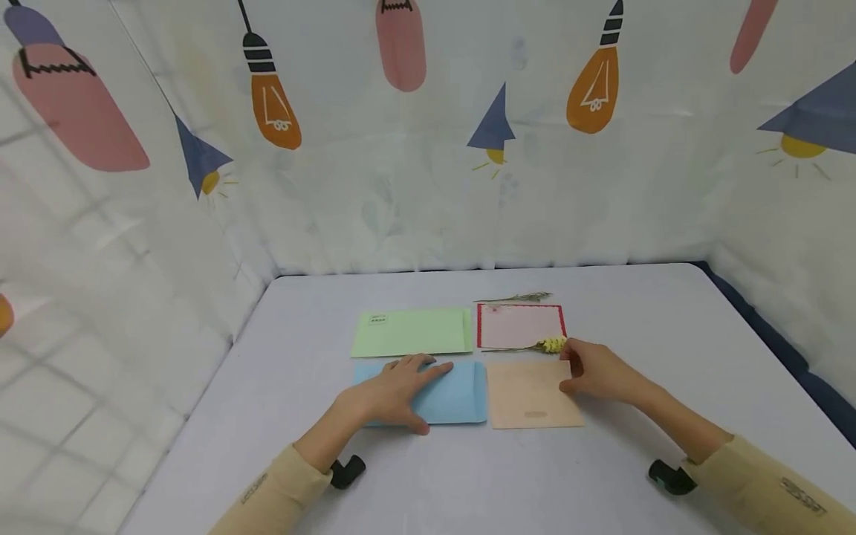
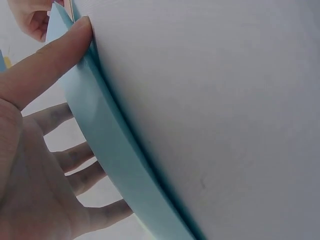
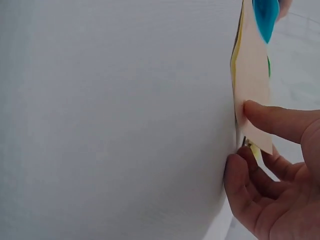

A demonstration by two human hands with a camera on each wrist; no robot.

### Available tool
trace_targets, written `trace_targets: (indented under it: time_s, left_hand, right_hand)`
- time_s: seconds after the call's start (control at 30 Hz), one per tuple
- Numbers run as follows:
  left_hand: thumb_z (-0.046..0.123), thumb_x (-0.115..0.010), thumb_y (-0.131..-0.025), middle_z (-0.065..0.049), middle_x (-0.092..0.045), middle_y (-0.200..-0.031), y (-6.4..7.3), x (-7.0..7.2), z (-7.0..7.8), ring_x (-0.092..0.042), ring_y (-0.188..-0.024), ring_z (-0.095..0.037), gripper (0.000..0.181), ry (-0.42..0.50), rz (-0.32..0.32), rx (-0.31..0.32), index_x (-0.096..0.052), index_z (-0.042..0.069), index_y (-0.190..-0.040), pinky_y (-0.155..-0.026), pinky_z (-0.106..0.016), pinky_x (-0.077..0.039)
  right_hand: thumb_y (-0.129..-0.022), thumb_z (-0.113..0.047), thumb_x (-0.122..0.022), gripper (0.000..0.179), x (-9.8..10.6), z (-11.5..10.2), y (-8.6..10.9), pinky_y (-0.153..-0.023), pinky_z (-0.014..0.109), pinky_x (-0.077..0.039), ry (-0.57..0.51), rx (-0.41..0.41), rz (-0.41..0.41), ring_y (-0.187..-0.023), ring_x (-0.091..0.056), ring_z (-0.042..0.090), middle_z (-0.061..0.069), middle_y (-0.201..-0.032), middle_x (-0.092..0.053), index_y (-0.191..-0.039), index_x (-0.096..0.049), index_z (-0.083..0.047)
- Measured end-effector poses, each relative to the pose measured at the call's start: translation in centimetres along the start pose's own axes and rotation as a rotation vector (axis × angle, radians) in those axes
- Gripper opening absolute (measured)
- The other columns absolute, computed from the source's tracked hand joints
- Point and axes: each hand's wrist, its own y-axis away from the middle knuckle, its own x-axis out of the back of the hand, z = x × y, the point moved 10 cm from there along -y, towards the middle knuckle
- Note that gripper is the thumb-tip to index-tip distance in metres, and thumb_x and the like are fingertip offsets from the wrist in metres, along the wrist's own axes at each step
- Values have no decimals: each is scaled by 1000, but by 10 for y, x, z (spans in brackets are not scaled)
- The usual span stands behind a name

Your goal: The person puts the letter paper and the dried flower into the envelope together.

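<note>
My left hand rests with spread fingers on a light blue envelope; in the left wrist view its thumb lies along the near edge of the blue envelope. To the right lies a peach paper card with a small slot-like mark near its bottom. My right hand pinches the right side of this card. In the right wrist view the thumb lies on the face of the peach card, and the other fingers are curled by its edge. A yellow flower sprig lies right at the index finger.
Behind the blue envelope is a light green envelope with a small printed label. Beside it lies a pink card with a red border, and a dried grass sprig is at its far edge. All sit on a white table.
</note>
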Motion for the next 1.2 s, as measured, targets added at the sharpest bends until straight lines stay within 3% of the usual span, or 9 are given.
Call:
trace_targets:
  time_s: [0.13,0.33,0.67,1.2]
  left_hand:
    - [41,-89,-80,-9,-34,-158,-1,0,1,-32,-145,-29,103,-18,-2,-4,-31,24,-163,-115,-60,-26]
    - [41,-90,-79,-10,-34,-158,-3,1,4,-32,-145,-29,103,-7,-4,-8,-33,23,-163,-114,-61,-26]
    - [37,-91,-79,-12,-32,-158,-2,2,4,-32,-144,-34,103,17,-11,-6,-33,21,-163,-114,-61,-25]
    - [39,-91,-79,-12,-30,-158,-8,-1,2,-30,-145,-33,105,3,-43,5,-31,24,-163,-113,-60,-27]
  right_hand:
    - [-86,-7,-81,30,1,0,0,-62,31,-47,-5,17,-8,-75,-52,18,2,-84,-56,-105,-58,-2]
    - [-93,-1,-70,22,6,4,0,-61,32,-54,-118,12,-16,-77,-59,19,6,-95,-61,-112,-59,3]
    - [-96,-3,-70,29,12,16,0,-68,34,-58,-321,-35,7,-80,-63,25,11,-98,-60,-119,-56,5]
    - [-98,-3,-67,28,13,28,0,-73,35,-59,-426,-63,32,-84,-65,26,15,-101,-64,-121,-55,5]
